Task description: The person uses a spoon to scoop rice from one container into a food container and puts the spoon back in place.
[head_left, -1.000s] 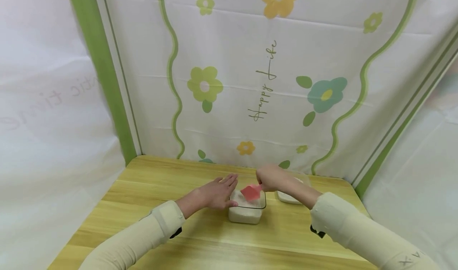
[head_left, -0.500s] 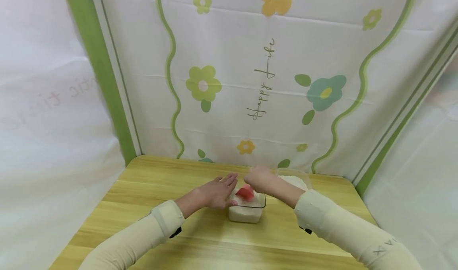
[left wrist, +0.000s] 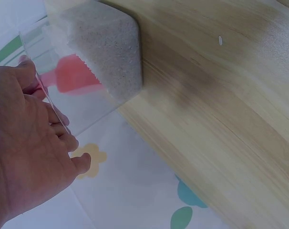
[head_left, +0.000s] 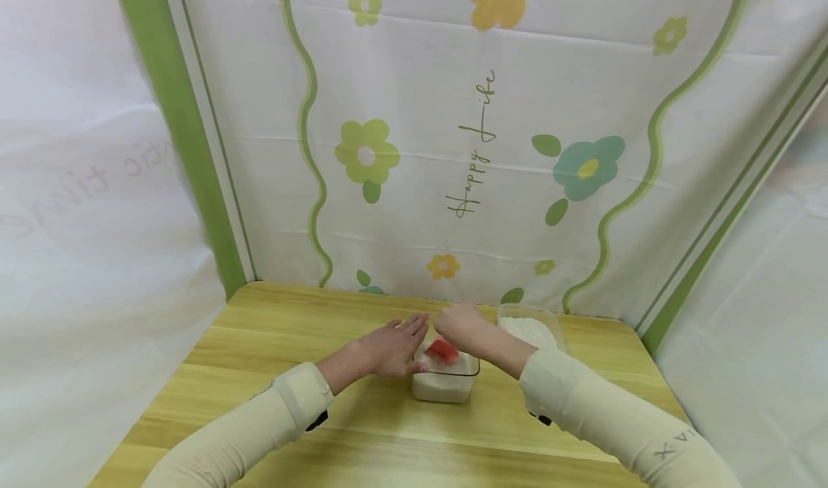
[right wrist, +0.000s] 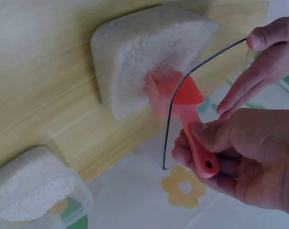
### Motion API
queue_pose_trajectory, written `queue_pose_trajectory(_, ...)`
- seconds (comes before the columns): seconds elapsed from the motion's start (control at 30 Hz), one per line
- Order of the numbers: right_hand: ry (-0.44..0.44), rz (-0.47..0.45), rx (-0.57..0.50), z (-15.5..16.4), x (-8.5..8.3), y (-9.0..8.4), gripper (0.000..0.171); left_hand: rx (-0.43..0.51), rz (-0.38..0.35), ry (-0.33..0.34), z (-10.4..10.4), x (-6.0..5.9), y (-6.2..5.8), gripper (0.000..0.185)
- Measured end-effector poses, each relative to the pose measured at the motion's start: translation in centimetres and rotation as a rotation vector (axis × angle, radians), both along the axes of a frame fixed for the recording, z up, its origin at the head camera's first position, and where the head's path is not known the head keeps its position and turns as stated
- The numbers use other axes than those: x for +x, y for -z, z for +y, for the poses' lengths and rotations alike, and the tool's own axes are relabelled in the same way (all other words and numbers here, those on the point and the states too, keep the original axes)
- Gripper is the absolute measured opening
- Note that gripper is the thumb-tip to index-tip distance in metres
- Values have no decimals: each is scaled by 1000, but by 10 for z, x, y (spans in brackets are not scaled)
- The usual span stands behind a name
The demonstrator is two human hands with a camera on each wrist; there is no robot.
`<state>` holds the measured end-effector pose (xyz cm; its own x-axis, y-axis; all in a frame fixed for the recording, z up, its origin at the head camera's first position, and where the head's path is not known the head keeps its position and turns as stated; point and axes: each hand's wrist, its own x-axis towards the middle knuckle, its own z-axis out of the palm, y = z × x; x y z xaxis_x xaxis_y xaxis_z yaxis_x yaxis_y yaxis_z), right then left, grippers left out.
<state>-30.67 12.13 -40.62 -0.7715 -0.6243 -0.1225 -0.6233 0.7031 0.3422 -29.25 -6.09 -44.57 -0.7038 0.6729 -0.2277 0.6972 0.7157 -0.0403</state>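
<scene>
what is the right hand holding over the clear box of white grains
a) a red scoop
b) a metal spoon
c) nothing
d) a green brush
a: the right hand grips the handle of a red scoop, its blade dipped into the white grains in the clear box, while the left hand rests against the box's side.

Both arms wear long cream sleeves (head_left: 259,423) with ribbed cuffs, the right one marked with small dark letters.
</scene>
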Motion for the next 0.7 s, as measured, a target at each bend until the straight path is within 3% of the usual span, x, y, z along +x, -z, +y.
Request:
queue_pose_trajectory(0.17,-13,-102,-49,5,-4,-7,19,7,-5,-2,-1,1,-1,82)
queue_pose_trajectory(0.43,77,-444,-187,21,-13,-19,36,2,-1,-9,-2,1,-2,82)
queue_pose_trajectory(0.7,69,-599,-328,39,-19,-9,32,12,-17,-11,0,1,-3,81)
